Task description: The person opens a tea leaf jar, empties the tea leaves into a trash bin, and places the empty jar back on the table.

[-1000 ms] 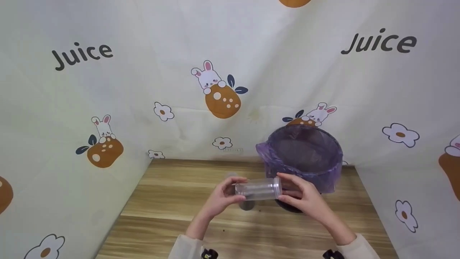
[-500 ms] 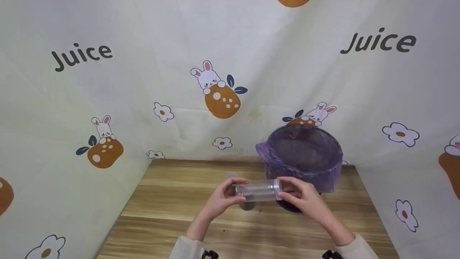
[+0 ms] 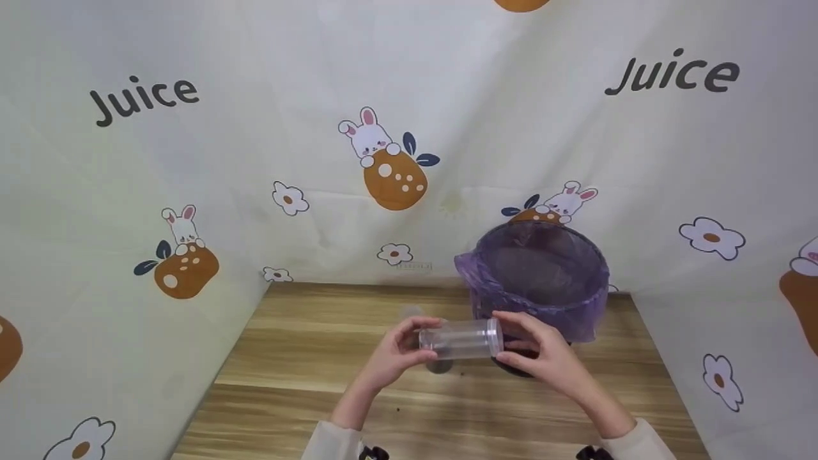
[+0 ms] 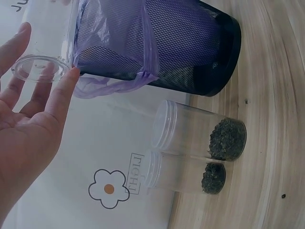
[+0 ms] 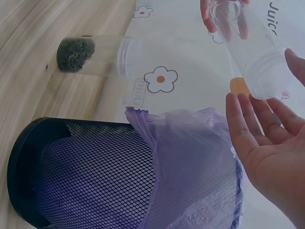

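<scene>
A clear plastic jar [image 3: 459,340] lies on its side in the air between both hands in the head view. My left hand [image 3: 391,358] holds its base end between thumb and fingers. At the other end, the thumb and fingers of my right hand [image 3: 544,348] are curled round the see-through lid [image 5: 268,75], which is on the jar. No contents show through the jar's walls. Behind and below it, in the left wrist view, stand a lidded jar [image 4: 190,126] and a second lidded jar [image 4: 187,171], each with dark dried leaves at the bottom.
A black mesh bin [image 4: 190,52] lined with a purple bag [image 3: 473,275] stands at the back right, just beyond my right hand. Dark crumbs dot the wood-grain tabletop [image 3: 307,370]. Printed white cloth [image 3: 319,243] closes the back and both sides.
Both hands stay nearly in place on the jar. My right fingers have shifted slightly round the lid end, and the jar has tilted a little.
</scene>
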Demonstrator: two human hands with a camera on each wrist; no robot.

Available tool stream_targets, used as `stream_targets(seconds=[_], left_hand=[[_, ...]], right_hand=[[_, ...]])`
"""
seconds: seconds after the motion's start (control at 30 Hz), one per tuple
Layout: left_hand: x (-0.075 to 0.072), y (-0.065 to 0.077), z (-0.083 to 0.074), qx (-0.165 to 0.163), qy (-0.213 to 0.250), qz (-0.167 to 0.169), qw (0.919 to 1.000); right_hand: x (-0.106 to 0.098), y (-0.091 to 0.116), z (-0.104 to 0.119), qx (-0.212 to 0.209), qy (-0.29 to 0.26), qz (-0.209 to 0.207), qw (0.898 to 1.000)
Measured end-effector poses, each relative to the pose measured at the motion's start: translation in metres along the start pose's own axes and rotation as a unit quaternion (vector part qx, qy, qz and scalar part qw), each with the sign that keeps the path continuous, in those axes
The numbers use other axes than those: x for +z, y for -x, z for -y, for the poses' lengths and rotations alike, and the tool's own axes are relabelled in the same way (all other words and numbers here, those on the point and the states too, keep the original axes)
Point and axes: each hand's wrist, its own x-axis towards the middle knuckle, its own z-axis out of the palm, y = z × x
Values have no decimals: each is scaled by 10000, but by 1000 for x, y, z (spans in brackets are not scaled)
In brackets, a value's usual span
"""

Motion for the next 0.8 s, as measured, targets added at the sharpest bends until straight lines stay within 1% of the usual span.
stream_targets(seconds=[0.27,0.4,0.6,0.7,0.8], left_hand=[[1,0,0,-93,-73,-49,9999],[1,1,0,-42,-4,-6,10000],[1,2,1,13,-60,-26,10000],[1,3,1,-49,-28,-38,10000],[2,4,1,-153,14,-56,9999]], right_hand=[[2,-1,0,192,8,-58,9998],[2,-1,0,257,32,-57,9996],[1,2,0,89,98,-52,9999],[1,2,0,49,115,9,9999],[2,2,1,130,170,-9,9998]])
